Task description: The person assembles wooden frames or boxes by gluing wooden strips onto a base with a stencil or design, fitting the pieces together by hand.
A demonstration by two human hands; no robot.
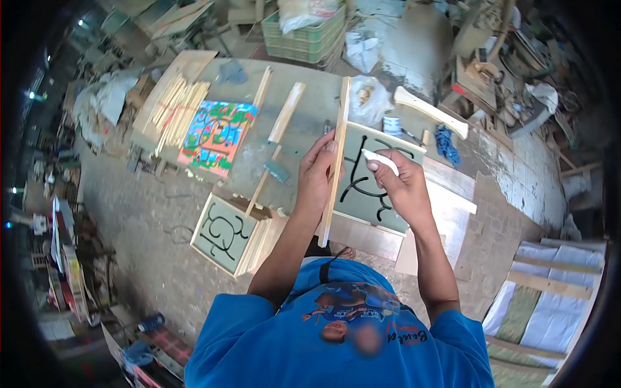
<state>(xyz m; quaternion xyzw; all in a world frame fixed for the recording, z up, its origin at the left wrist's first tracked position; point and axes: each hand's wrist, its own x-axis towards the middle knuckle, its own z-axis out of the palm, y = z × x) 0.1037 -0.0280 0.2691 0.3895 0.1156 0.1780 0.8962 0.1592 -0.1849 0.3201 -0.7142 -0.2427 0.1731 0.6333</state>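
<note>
My left hand [318, 174] is closed round a long, thin wooden strip [339, 155], which stands on edge along the left side of a grey-green board [349, 204]. Black curved lines mark the board, and light wooden strips edge it. In my right hand [404, 187] is a white bottle [381, 161] with a narrow tip, its tip over the upper part of the board. A similar board [222, 236] with black curves lies at the lower left on a stack of framed panels.
A colourful picture board [218, 136] and a bundle of thin sticks [178, 113] lie on the table [249, 81]. A plastic bag [369, 100], a shaped wooden piece [430, 111] and a blue cloth [446, 145] are behind the board. A green crate [301, 40] stands beyond.
</note>
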